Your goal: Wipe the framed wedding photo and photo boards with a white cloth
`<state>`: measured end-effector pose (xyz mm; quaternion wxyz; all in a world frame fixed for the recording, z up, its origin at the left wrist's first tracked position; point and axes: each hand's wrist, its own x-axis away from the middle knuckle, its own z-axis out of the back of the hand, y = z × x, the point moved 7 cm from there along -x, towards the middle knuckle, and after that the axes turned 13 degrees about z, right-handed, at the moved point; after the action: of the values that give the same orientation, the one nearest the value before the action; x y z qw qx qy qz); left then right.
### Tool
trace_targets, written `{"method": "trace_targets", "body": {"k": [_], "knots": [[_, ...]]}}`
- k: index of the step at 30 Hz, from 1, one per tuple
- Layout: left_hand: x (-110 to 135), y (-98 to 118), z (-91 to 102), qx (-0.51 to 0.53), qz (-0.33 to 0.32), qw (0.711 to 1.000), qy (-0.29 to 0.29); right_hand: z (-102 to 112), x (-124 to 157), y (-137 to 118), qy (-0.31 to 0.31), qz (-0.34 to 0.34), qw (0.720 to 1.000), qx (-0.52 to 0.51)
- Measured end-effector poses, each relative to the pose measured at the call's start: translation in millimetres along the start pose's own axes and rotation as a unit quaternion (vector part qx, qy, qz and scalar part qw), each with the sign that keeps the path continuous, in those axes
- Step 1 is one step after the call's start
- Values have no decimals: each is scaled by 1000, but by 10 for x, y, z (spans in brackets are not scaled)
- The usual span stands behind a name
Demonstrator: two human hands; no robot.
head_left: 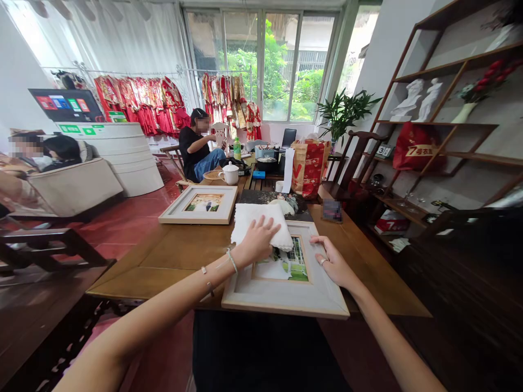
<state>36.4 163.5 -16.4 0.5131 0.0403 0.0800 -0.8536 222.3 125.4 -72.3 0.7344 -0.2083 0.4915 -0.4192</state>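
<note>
A light wooden picture frame (281, 302) with a green and white photo lies at the table's near edge. On its upper left part rests a folded white cloth (249, 218). My left hand (259, 239) lies on the cloth, palm down, its fingers spread. My right hand (329, 261) holds the frame's right side, its thumb and a finger showing on the face; the other fingers are partly hidden. A second picture frame (169, 213) with a photo lies further left, apart from both hands.
Beyond the frames are a dark printed sheet (257, 197), a white lidded cup (230, 174), a red and tan bag (307, 169) and a small dark item (332, 211). A seated person (196, 147) is at the far left end. Shelves (449, 125) stand right.
</note>
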Motion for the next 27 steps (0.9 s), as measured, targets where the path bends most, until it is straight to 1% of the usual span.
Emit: {"method": "trace_targets", "body": {"k": [3,6,9,11,12,13,15,17,20,24,27], "knots": [[286,148,63,23,-23,998,-46,15,-13,-19,5,-2,1000,4],[721,372,227,56,-56,993,-83,33,-40,-45,7,-5,1000,12],[1113,548,368,79,-77,985,-136,47,-70,-62,6,-3,1000,17],[1257,601,416,85,-81,982,-150,56,-82,-61,8,-2,1000,19],[1283,603,417,85,-79,982,-150,59,-84,-56,8,-3,1000,20],[1278,587,401,80,-72,984,-144,60,-84,-52,7,-3,1000,21],[1190,509,320,59,-49,989,-127,58,-77,-47,3,-2,1000,20],[1029,391,204,28,-25,994,-107,54,-63,-48,-1,1,1000,15],[723,198,64,-11,-7,998,-64,45,-34,-36,-6,-6,1000,11],[326,-82,41,-28,21,999,4,29,7,0,-12,-20,1000,7],[115,-229,41,-26,21,999,16,24,28,20,-15,-20,1000,9]]}}
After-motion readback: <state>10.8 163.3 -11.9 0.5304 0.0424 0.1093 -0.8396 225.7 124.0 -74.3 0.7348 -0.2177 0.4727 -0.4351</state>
